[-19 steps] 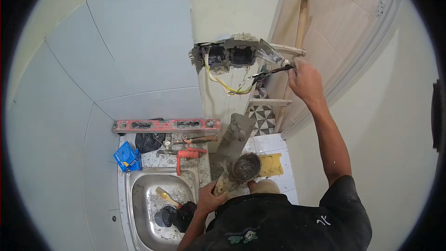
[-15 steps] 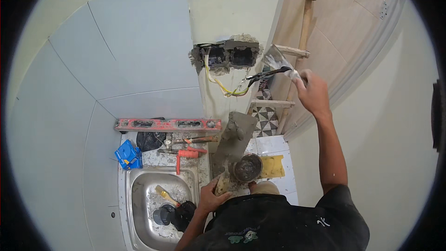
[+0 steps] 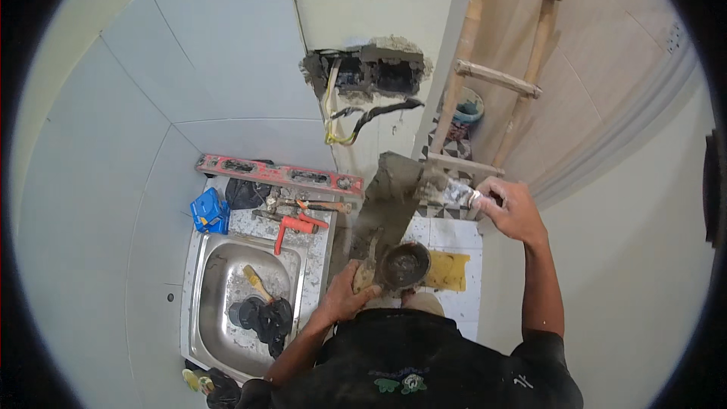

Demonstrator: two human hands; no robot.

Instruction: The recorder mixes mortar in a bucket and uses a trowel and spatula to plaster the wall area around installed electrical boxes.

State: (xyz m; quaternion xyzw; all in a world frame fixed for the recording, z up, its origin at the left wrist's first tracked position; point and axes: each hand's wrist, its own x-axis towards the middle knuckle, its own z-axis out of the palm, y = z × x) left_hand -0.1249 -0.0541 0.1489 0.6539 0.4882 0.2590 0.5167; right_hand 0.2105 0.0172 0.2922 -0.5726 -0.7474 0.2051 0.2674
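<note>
My left hand (image 3: 353, 293) is closed round the handle end of a long flat trowel (image 3: 386, 193) coated in grey mortar. My right hand (image 3: 515, 210) grips a putty knife (image 3: 454, 192), blurred by motion, whose blade end is at the trowel's far right edge. A round dark bucket (image 3: 405, 266) with grey mortar inside stands right beside my left hand. Ahead, two electrical boxes (image 3: 371, 74) sit in the wall with rough mortar round them. Yellow and black wires (image 3: 363, 123) hang out of the left box.
To the left is a steel sink (image 3: 204, 318) holding a brush (image 3: 257, 282) and a black bag. A red spirit level (image 3: 280, 173), a red-handled tool (image 3: 295, 226) and a blue packet (image 3: 209, 210) lie on the counter. A wooden ladder (image 3: 498, 79) stands at the far right.
My right hand has brought the putty knife down from beside the wall boxes to the trowel. The black wire, earlier near the knife, now hangs apart from it. The whole view has shifted slightly.
</note>
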